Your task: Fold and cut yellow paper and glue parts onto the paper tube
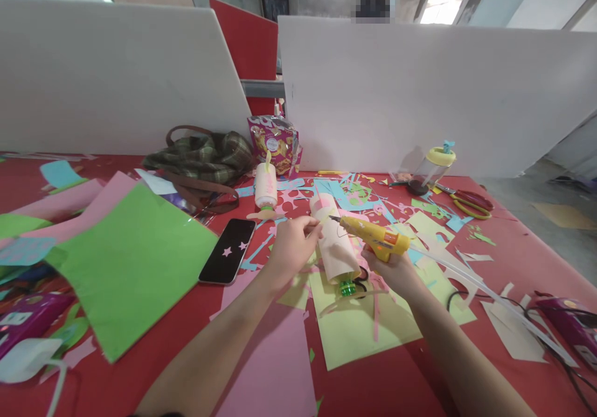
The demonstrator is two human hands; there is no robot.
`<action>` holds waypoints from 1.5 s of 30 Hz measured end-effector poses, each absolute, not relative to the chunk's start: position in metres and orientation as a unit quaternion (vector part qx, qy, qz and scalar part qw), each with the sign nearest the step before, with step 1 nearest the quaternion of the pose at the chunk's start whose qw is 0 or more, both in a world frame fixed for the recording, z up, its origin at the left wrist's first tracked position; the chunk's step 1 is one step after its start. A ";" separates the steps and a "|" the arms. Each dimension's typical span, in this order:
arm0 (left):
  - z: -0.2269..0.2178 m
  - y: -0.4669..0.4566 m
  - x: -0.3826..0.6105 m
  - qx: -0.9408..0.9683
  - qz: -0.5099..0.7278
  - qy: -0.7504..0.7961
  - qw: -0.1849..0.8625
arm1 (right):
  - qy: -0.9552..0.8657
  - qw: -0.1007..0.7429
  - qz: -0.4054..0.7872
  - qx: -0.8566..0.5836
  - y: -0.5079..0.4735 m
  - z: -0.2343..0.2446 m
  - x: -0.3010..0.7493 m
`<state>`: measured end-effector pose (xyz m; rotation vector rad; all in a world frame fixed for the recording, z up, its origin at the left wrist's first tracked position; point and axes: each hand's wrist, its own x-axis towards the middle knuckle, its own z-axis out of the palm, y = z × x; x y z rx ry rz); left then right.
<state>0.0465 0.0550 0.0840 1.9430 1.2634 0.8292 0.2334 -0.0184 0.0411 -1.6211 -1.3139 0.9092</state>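
Note:
My right hand (392, 271) is wrapped round a yellow hot glue gun (375, 235), its dark nozzle pointing left and a long clear glue stick (485, 289) trailing from its back. Close to the nozzle, my left hand (298, 243) pinches a small pale yellow-green piece (325, 221) that looks like paper. Under the nozzle lies a bottle wrapped in cream paper (336, 252), on its side, with a green cap (347, 288) towards me. Part of it is hidden by the glue gun. Pale yellow felt or paper sheets (364, 330) spread beneath it.
A black phone (228, 250) with pink stars lies left of my left hand, beside a green sheet (135, 268). Behind stand a smaller wrapped bottle (265, 184), a snack bag (276, 145) and a clear jar (431, 168). Red-handled scissors (471, 201) and scraps lie right.

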 end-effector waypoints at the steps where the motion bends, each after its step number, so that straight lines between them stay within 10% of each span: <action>1: 0.084 0.055 0.047 0.745 0.318 0.484 0.332 | -0.524 0.417 0.363 -0.648 -0.018 0.041 0.233; 45: 0.089 0.053 0.048 0.694 0.330 0.504 0.394 | -0.532 0.432 0.331 -0.649 -0.017 0.037 0.233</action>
